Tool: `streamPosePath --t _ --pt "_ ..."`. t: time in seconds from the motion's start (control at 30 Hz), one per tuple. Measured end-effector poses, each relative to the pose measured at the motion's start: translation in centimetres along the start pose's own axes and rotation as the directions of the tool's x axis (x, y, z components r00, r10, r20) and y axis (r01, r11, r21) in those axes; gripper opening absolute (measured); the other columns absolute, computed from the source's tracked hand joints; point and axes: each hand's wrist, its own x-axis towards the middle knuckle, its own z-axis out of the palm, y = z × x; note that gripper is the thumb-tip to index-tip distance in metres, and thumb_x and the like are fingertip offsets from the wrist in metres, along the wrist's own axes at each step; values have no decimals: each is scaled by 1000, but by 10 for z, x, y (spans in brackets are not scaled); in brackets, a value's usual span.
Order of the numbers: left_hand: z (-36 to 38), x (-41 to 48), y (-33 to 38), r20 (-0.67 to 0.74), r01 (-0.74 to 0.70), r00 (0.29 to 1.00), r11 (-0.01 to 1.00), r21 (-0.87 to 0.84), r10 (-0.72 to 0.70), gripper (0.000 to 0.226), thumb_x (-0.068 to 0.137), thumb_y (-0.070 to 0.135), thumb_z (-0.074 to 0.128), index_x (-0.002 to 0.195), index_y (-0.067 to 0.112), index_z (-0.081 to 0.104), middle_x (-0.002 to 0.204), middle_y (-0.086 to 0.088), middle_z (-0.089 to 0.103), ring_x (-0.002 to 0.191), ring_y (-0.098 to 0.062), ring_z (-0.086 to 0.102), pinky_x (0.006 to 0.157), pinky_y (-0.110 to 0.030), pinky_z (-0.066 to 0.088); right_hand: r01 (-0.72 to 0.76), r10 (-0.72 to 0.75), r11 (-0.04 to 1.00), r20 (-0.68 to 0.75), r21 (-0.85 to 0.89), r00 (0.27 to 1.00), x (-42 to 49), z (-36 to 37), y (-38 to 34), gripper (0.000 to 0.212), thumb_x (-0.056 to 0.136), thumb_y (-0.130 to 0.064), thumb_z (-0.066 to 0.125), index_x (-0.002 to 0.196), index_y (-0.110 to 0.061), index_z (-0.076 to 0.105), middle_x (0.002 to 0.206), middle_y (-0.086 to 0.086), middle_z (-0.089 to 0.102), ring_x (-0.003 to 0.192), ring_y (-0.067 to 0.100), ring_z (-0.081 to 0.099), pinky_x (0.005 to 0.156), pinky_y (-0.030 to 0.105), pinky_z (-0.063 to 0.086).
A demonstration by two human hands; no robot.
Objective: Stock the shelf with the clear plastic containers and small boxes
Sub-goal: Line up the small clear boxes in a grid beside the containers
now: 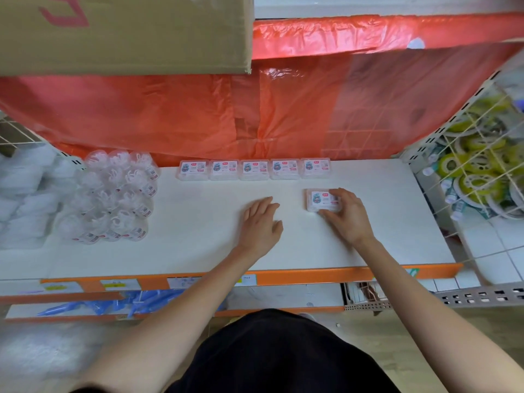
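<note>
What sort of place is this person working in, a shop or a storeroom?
Most likely a shop aisle. The white shelf has an orange front strip with labels, identical small boxes sit in a row along its back, and a wire rack of packaged goods is at the right.

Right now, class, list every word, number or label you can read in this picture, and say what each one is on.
No text reads clearly.
Cardboard box: red print, cut off, illegible.
Row of small boxes: labels too blurred.
Held box in the right hand: label blurred.
Clear containers: stickers too small.
Shelf-edge tags: blurred.
</note>
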Motion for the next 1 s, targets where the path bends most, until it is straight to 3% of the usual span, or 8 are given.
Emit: streamPosePath --t 0.13,0.23,0.33,0.5,0.67,1.0 --pt "9 12 13 14 1 1000 1000 19 -2 49 97 29 49 144 16 41 159 -2 23 147 -19 15 117 -31 6 -30 23 994 -65 -109 998 -7 -3 10 57 89 -37 70 139 -17 52 157 17 32 138 35 37 113 43 28" --pt "19 18 17 13 5 1000 998 66 -6 51 98 36 40 145 18 41 160 -6 21 148 -24 13 116 -35 5 131 -155 976 -132 -172 979 -18 0 5 46 90 -34 67 132 -18 57 151 12 42 132 31 43 108 41 31" --pt "31 22 13 32 19 999 983 183 -25 55 100 44 29 150 23 33 163 -7 13 150 -27 7 117 -42 2 220 -249 927 -60 -302 967 -26 12 2 49 96 -45 51 137 -18 55 144 4 51 128 27 46 105 39 29" --pt "38 23 9 39 26 999 968 251 -37 54 100 44 30 150 26 30 163 -5 13 150 -25 5 119 -46 3 153 -188 900 -47 -409 981 -17 15 13 57 96 -47 40 145 -17 44 152 2 43 137 22 40 108 42 20" --pt "39 23 8 19 23 999 968 250 -28 68 90 52 10 148 26 33 162 -5 16 149 -26 8 118 -45 3 8 -60 910 -114 -414 992 12 4 23 64 93 -45 38 146 -10 40 153 8 39 142 22 31 111 45 12" --pt "39 23 7 -8 19 1000 976 219 -18 63 91 51 19 145 25 38 160 -5 23 148 -26 13 118 -46 8 -49 14 940 -108 -337 994 53 8 17 67 98 -36 45 154 -7 22 161 12 22 149 25 14 118 51 7"
